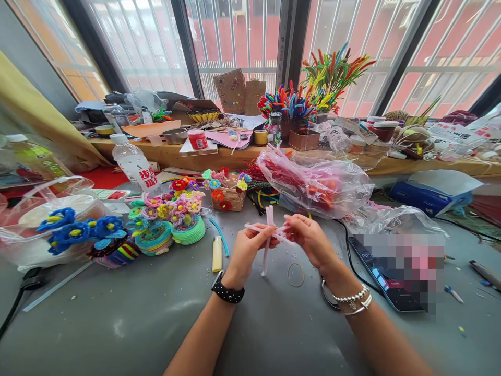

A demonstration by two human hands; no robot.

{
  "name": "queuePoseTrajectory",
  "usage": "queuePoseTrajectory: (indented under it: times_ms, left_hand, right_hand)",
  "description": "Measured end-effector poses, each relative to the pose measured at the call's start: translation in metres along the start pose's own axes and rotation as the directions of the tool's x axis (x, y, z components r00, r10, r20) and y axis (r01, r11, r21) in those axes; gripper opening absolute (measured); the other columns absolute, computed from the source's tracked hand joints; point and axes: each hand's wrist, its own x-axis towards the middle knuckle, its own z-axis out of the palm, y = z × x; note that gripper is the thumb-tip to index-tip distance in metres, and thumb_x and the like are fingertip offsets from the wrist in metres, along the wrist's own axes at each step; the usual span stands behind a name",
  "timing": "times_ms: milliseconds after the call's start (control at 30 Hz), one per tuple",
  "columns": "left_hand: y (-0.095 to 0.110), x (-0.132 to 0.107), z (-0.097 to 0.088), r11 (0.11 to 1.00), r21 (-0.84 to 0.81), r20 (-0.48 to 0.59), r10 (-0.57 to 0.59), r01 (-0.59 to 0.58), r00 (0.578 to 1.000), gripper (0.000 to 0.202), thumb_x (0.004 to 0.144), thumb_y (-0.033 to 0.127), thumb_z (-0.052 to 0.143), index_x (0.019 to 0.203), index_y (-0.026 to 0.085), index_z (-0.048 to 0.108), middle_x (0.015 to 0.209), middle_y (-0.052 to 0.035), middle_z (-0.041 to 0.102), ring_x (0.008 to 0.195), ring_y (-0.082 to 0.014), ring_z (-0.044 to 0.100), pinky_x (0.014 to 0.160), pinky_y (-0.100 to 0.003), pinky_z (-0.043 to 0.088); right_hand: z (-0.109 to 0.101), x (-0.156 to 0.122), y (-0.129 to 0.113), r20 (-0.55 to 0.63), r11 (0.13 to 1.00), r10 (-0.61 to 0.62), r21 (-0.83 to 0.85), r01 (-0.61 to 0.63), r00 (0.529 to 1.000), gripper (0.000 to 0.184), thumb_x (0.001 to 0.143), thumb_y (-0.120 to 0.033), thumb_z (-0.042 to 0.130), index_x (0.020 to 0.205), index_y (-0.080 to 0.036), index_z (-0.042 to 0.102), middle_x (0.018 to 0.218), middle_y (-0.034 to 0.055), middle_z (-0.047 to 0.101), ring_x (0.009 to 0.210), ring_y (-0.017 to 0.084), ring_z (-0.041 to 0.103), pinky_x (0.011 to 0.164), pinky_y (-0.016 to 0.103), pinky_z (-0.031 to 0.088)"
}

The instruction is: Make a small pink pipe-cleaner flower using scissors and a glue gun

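Note:
Several pale pink pipe cleaners (267, 256) cross each other above the grey table, some upright and some sideways. My left hand (250, 250) pinches them near the crossing, thumb on top. On the other side, my right hand (311, 240) is closed with its fingertips on the sideways ends. Just below my right hand, a thin ring like a rubber band (295, 274) lies on the table. To the left of my left hand are a pale yellow lighter (217, 254) and a short blue pipe cleaner (221, 237).
Pipe-cleaner flower pots (188, 230) and blue flowers (74, 230) stand at left, near a water bottle (133, 162). A small basket (230, 196) and a plastic bag of pipe cleaners (317, 183) lie behind my hands. A phone (385, 282) with a black cable is at right.

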Motion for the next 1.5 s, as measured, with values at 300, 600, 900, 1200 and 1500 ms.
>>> queuePoseTrajectory:
  times_ms: [300, 600, 900, 1200, 1500]
  left_hand:
    - [-0.001, -0.005, 0.003, 0.988, 0.140, 0.303, -0.100, 0.059, 0.948, 0.025, 0.063, 0.036, 0.064, 0.062, 0.011, 0.059, 0.056, -0.0004, 0.056, 0.047, -0.0073, 0.050, 0.051, -0.020, 0.041]
    - [-0.007, -0.004, 0.003, 0.893, 0.429, 0.357, -0.030, -0.135, 0.934, 0.025, 0.066, 0.037, 0.059, 0.059, 0.013, 0.058, 0.054, 0.0000, 0.055, 0.049, -0.0093, 0.047, 0.049, -0.020, 0.035]
    - [-0.008, -0.004, -0.003, 0.785, 0.558, 0.560, -0.116, -0.270, 0.821, 0.026, 0.068, 0.037, 0.057, 0.056, 0.014, 0.061, 0.051, -0.0005, 0.058, 0.049, -0.0103, 0.048, 0.048, -0.019, 0.035]
    - [-0.004, 0.000, -0.001, 0.951, 0.307, 0.316, -0.118, 0.016, 0.941, 0.027, 0.062, 0.038, 0.064, 0.058, 0.013, 0.056, 0.054, -0.0012, 0.058, 0.049, -0.0095, 0.051, 0.052, -0.021, 0.041]
    - [-0.001, 0.001, -0.003, 0.991, 0.136, 0.152, -0.010, -0.011, 0.988, 0.023, 0.063, 0.035, 0.064, 0.060, 0.014, 0.055, 0.055, 0.0019, 0.055, 0.054, -0.0091, 0.050, 0.058, -0.021, 0.038]
  right_hand:
    - [-0.010, -0.005, -0.024, 0.203, 0.896, -0.122, -0.399, 0.196, 0.972, 0.019, 0.065, -0.034, 0.063, 0.068, -0.016, 0.061, 0.065, -0.0009, 0.057, 0.060, 0.010, 0.049, 0.060, 0.023, 0.038]
    - [-0.016, -0.010, -0.037, 0.266, 0.660, -0.139, -0.693, 0.290, 0.954, 0.017, 0.065, -0.033, 0.063, 0.062, -0.016, 0.060, 0.059, 0.0002, 0.057, 0.049, 0.010, 0.044, 0.046, 0.023, 0.033]
    - [-0.005, -0.009, -0.024, 0.344, 0.549, -0.080, -0.768, 0.330, 0.935, 0.013, 0.066, -0.026, 0.060, 0.057, -0.017, 0.060, 0.059, 0.0006, 0.058, 0.055, 0.012, 0.049, 0.051, 0.023, 0.036]
    - [-0.013, -0.008, -0.034, 0.226, 0.651, -0.167, -0.706, 0.279, 0.960, 0.018, 0.065, -0.035, 0.062, 0.065, -0.017, 0.060, 0.060, -0.0001, 0.059, 0.052, 0.011, 0.049, 0.048, 0.023, 0.034]
    - [-0.005, -0.008, -0.023, 0.064, 0.639, -0.408, -0.693, 0.334, 0.911, 0.023, 0.071, -0.040, 0.056, 0.071, -0.017, 0.057, 0.069, 0.0037, 0.059, 0.062, 0.015, 0.052, 0.055, 0.026, 0.039]
